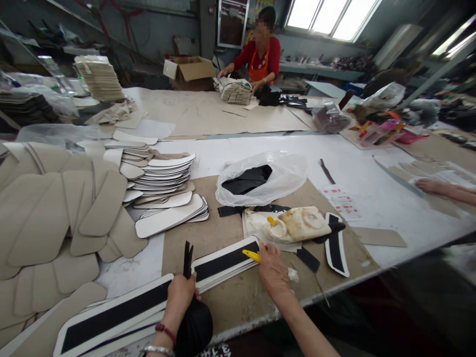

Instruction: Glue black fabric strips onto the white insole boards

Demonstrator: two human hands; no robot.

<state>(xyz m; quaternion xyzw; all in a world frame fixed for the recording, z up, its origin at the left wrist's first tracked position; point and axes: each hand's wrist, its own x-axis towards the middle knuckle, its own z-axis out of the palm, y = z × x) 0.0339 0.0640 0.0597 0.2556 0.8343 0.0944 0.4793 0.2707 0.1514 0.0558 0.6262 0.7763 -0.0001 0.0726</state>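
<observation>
My left hand (180,297) is closed around a bundle of long black strips (195,322); their ends stick up above my fingers and the rest hangs at the table edge. My right hand (273,267) grips a yellow-handled tool (252,255) whose working end I cannot make out. It is at the right end of a small stack of white-edged panels (226,263), the top one bearing a black strip. Left of it lies another stack of long white panels (115,317), also with a black strip on top. A stained cream plastic container (305,223) lies beyond my right hand.
Piles of beige panels (37,213) and white panels (167,173) cover the left side. A clear plastic bag (286,171) holds black pieces. One curved panel (336,248) lies at the right. Across the table, a person in red (275,54) handles a fabric stack (236,91).
</observation>
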